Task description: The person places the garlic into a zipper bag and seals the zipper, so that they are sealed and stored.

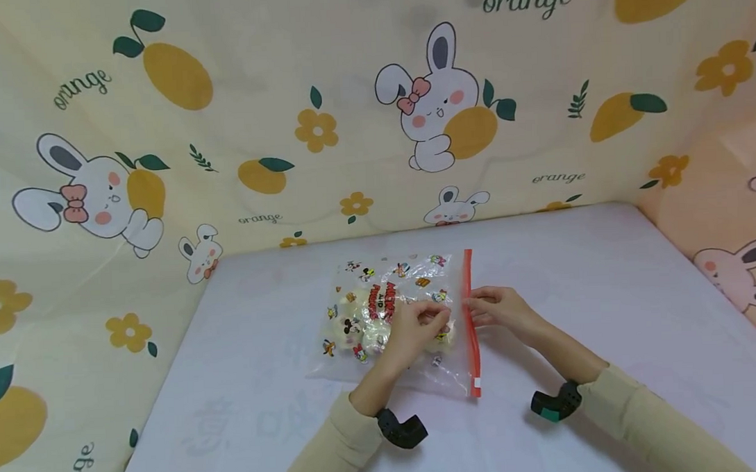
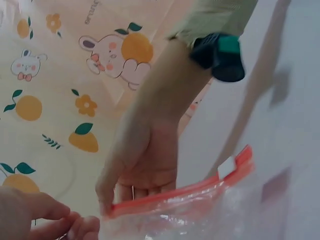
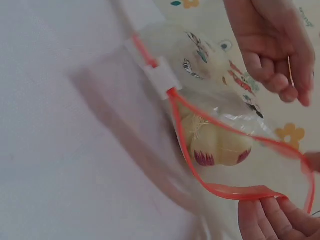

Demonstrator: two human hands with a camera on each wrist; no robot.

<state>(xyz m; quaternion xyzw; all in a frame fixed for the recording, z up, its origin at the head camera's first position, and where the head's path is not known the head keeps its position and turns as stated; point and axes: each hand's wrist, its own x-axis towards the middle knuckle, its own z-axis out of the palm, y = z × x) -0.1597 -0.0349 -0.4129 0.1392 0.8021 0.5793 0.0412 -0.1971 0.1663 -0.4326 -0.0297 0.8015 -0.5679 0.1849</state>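
Note:
A clear zip bag with cartoon prints lies on the table, its red zip edge to the right. Through its gaping mouth, the right wrist view shows a garlic bulb with purple marks and roots; pale round shapes fill the bag's middle. My right hand pinches the red edge, fingers on one side and thumb on the other. Above the bag hovers my left hand, fingers loosely bent and apart from the bag in the right wrist view, holding nothing visible. A white slider sits near one zip end.
The table has a pale cover. Behind it and at both sides hangs a cloth printed with rabbits and oranges. Each wrist wears a black camera mount.

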